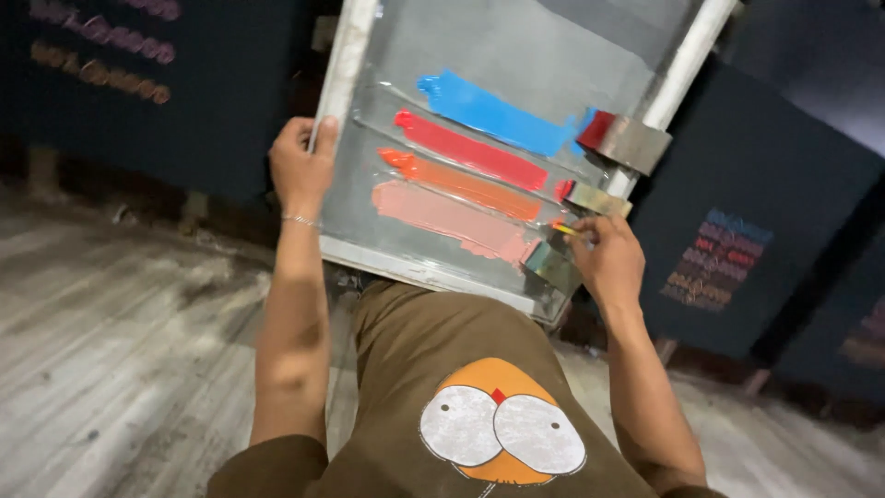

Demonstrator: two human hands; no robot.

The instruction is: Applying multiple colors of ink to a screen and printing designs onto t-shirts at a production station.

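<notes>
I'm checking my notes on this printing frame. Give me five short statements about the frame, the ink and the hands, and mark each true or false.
1. Four bands of ink lie on the screen frame. True: the blue band, red band, orange band and pink band.
2. The blue band lies nearest the person's body. False: the pink band does.
3. The left hand grips the frame's left rail. True.
4. The right hand hangs free of the frame. False: it is at the right edge, by the lowest metal scraper.
5. Three metal scrapers sit along the right side. True.
</notes>
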